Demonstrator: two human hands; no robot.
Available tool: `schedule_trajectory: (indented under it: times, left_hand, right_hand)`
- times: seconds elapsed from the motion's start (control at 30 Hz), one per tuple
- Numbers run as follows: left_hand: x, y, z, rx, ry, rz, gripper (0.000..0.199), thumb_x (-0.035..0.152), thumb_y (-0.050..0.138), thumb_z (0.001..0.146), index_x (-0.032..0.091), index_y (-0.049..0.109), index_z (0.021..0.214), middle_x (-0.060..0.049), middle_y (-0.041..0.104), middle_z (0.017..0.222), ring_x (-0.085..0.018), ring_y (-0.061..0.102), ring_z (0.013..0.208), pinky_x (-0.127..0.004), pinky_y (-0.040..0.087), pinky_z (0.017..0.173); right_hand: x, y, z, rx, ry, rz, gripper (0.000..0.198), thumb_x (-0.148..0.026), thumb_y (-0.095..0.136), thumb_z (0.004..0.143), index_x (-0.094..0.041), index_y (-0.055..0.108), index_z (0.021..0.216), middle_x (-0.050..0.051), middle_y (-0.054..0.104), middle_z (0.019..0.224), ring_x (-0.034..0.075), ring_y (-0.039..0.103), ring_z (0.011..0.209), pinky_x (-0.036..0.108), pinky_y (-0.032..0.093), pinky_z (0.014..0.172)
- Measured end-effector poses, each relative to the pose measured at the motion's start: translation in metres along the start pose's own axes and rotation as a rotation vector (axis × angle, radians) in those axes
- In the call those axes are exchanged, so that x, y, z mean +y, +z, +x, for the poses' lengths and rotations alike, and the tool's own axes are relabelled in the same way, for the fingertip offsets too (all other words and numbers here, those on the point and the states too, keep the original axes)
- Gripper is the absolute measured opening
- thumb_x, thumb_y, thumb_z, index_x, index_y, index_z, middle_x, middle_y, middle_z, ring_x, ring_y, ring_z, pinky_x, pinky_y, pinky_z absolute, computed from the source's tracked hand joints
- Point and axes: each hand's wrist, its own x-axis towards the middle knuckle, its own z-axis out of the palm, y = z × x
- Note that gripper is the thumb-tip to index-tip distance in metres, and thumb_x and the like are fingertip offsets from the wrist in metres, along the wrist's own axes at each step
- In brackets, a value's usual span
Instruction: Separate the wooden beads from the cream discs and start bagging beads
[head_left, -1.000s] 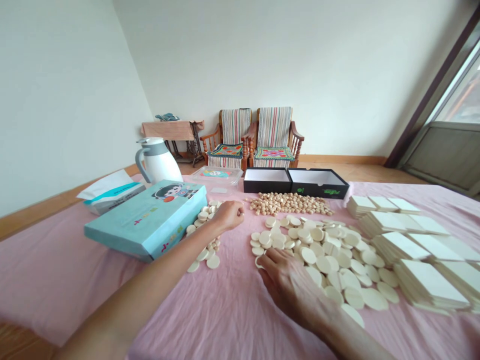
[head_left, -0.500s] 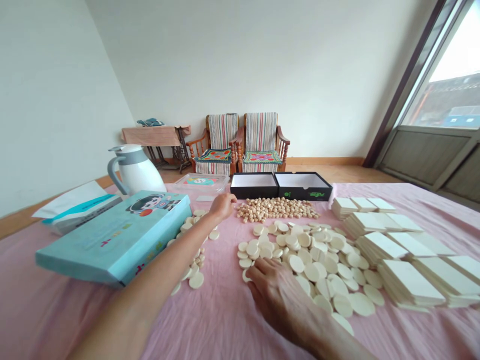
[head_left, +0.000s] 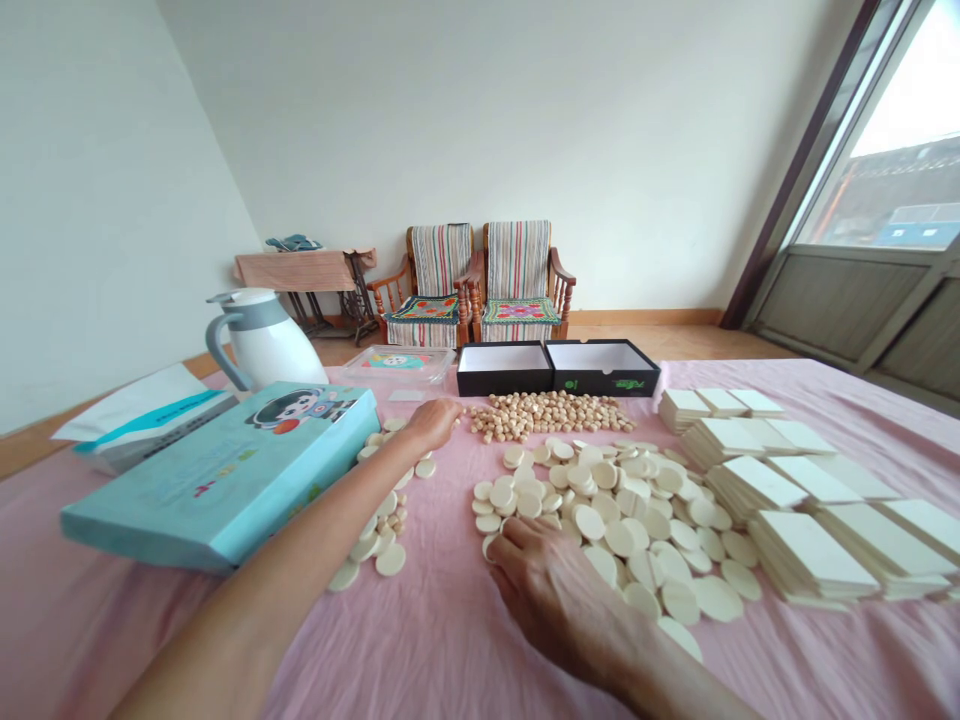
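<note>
My left hand reaches far forward to the left end of a pile of small wooden beads. Its fingers are drawn together, and whatever is between them is too small to make out. At the near-left edge of a heap of round wooden discs, my right hand rests with its fingers curled down and closed; its fingertips are hidden among the discs. Under my left forearm lies a smaller group of discs mixed with a few beads.
Stacks of rectangular wooden pieces stand at right. Two open black boxes sit behind the beads, beside a clear plastic case. A light-blue box, a white jug and a tissue pack occupy the left of the pink-clothed table.
My left hand has drawn back slightly to the left, away from the beads. My right hand stays at the disc heap. The view has shifted a little.
</note>
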Motion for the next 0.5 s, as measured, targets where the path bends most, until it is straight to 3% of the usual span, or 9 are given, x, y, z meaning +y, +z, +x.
schedule_trajectory:
  times: [0.33,0.5]
  left_hand:
    - [0.034,0.001,0.035,0.126,-0.091,-0.058,0.016,0.014,0.056,0.075,0.017,0.068,0.085,-0.005,0.07,0.084,-0.018,0.064,0.081,-0.026,0.047,0.074]
    - [0.033,0.008,0.045,0.176,-0.132,-0.109,0.028,0.015,0.053,0.079,0.02,0.065,0.105,-0.004,0.07,0.094,-0.016,0.063,0.088,-0.025,0.047,0.08]
  right_hand:
    - [0.001,-0.001,0.001,0.004,-0.001,-0.012,0.018,-0.012,0.04,0.09,-0.018,0.053,0.078,0.002,0.056,0.079,0.014,0.049,0.071,0.028,0.032,0.067]
    - [0.001,0.001,0.001,0.018,-0.014,-0.047,0.018,-0.012,0.04,0.09,-0.018,0.053,0.078,0.002,0.057,0.078,0.014,0.048,0.067,0.028,0.031,0.064]
